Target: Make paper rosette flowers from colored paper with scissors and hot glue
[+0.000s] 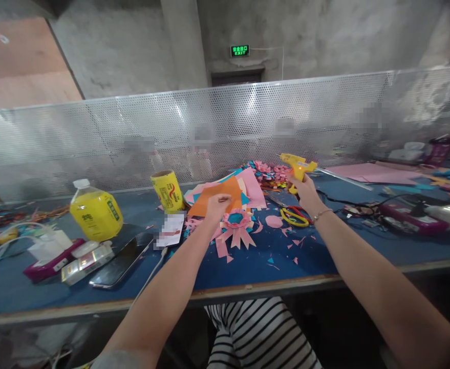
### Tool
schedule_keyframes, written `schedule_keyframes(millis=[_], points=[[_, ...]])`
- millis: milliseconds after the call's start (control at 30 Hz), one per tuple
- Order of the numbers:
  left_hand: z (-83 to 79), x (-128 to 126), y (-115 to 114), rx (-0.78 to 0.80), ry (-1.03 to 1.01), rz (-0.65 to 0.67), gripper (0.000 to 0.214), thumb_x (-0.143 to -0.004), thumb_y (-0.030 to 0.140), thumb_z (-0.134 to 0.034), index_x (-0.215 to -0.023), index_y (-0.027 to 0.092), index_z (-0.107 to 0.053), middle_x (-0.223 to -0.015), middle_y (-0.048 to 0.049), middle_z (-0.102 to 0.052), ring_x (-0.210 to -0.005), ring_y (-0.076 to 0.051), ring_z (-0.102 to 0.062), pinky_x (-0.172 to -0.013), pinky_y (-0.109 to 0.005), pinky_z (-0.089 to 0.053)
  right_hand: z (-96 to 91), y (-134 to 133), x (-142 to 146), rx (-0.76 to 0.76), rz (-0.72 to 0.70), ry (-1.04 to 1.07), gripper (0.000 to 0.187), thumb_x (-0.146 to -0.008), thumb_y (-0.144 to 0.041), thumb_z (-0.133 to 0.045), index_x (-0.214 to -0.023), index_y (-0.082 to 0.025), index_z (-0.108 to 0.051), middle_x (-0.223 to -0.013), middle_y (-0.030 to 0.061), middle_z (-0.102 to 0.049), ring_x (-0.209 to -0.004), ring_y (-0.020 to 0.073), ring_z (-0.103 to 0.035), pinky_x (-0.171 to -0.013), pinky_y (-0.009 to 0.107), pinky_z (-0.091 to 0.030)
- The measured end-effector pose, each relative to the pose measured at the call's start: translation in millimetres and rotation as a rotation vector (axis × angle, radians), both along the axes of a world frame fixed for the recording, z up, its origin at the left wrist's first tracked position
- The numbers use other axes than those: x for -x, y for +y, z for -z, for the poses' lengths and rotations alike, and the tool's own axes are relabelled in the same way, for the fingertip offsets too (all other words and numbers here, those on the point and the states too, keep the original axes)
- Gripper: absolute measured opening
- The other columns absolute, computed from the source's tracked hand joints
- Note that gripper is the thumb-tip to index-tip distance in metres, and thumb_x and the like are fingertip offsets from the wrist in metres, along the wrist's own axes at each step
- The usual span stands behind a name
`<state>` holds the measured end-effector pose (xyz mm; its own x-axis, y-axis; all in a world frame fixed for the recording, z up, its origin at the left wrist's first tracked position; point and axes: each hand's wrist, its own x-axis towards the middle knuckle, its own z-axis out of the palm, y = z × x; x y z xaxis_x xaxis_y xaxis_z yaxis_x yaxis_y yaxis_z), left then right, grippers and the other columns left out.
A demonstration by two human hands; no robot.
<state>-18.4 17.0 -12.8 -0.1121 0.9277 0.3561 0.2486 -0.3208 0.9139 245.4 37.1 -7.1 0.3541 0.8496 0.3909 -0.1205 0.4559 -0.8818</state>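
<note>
My right hand [304, 190] is closed round the handle of a yellow glue gun [297, 167], held up above the blue table [248, 266] with its nozzle pointing left. My left hand [217, 204] is curled in a loose fist, fingers pinched on something I cannot make out. It hovers just above and left of a pink paper rosette [237, 221] with a blue centre and ribbon tails. An orange sheet [213, 199] lies under and behind that hand, on a stack of pink and blue paper.
Yellow-handled scissors [294, 215] lie right of the rosette among pink scraps. A yellow bottle [95, 211], a yellow tape roll [168, 190], a phone [122, 261] and small boxes sit at the left. A perforated metal screen [225, 128] backs the table. Cables and clutter fill the right end.
</note>
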Motion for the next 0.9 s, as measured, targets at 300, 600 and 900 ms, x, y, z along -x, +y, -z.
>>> schedule_keyframes(millis=[300, 600, 900], points=[[-5.9, -2, -5, -0.021, -0.068, -0.012, 0.012, -0.055, 0.02, -0.07, -0.062, 0.015, -0.061, -0.06, 0.0003, -0.062, -0.053, -0.009, -0.053, -0.051, -0.02, -0.042, 0.1, -15, 24, 0.079, -0.077, -0.37, 0.031, -0.056, -0.035, -0.069, -0.078, -0.015, -0.061, -0.061, 0.0013, -0.062, -0.054, 0.0122, -0.056, -0.053, 0.025, -0.045], [-4.0, 1, -2, -0.047, 0.002, -0.005, 0.006, -0.06, 0.021, -0.065, -0.061, 0.016, -0.061, -0.064, -0.0015, -0.064, -0.063, -0.014, -0.058, -0.064, -0.027, -0.045, 3.8, -19, 25, 0.005, -0.259, -0.516, 0.037, -0.062, -0.04, -0.066, -0.087, -0.012, -0.062, -0.054, -0.0035, -0.053, -0.047, 0.0079, -0.045, -0.047, 0.022, -0.036], [-4.0, 0, -2, -0.047, 0.031, 0.003, 0.004, -0.061, 0.021, -0.063, -0.061, 0.017, -0.062, -0.065, -0.0017, -0.064, -0.065, -0.014, -0.058, -0.065, -0.027, -0.044, 7.8, -17, 34, 0.076, -0.227, -0.639, 0.028, -0.061, -0.041, -0.065, -0.071, -0.015, -0.058, -0.044, -0.0058, -0.047, -0.04, 0.0077, -0.042, -0.042, 0.021, -0.036]])
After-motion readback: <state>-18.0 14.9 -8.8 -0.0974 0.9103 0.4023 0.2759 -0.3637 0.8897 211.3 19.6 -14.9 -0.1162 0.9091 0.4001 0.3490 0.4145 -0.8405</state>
